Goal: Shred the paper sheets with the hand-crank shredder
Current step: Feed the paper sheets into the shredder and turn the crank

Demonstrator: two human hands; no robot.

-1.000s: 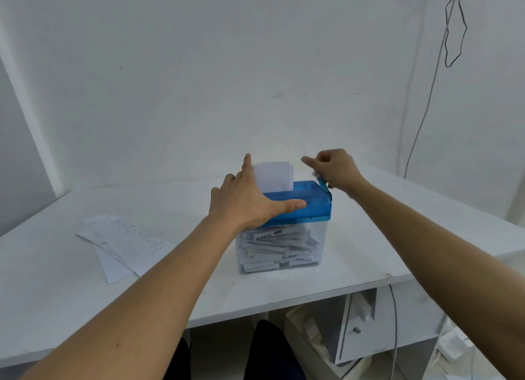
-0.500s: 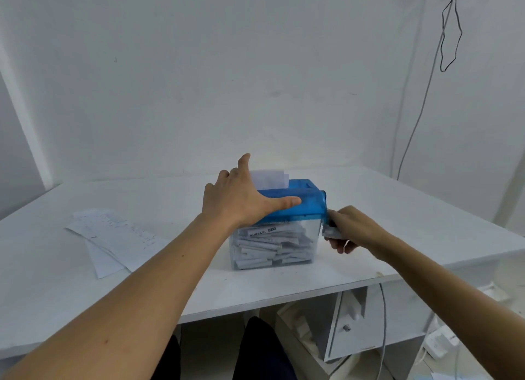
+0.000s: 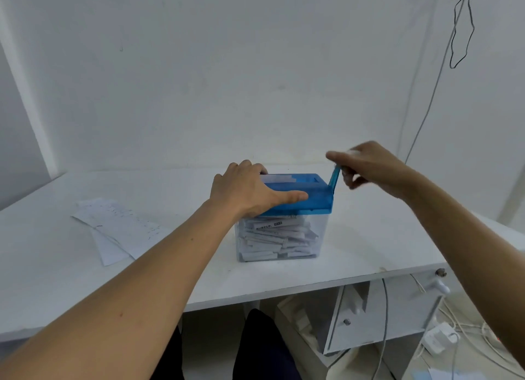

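Shredder (image 3: 306, 200) on the bench (image 3: 369, 237), spare sheets (image 3: 119, 226) to its left: our left grip (image 3: 250, 192) clamps its lid, our right grip (image 3: 366, 166) pinches the crank (image 3: 334, 177) at its right end; we turn evenly, pressing down.

The room is bright with soft, even, cool light, so the white wall (image 3: 227, 67) and the white tabletop (image 3: 369, 237) look a bit blue, and the shredder (image 3: 301, 197) drops only a faint grey shadow beside it, while the space under the tabletop is dark. The right grip (image 3: 366, 166) is smeared and fuzzy, and the blue crank (image 3: 334, 177) it pinches is a little smeared too, but the rest looks sharp. The wide lens bends things near the edges, so the tabletop's front edge curves and the wall corner on the left leans.
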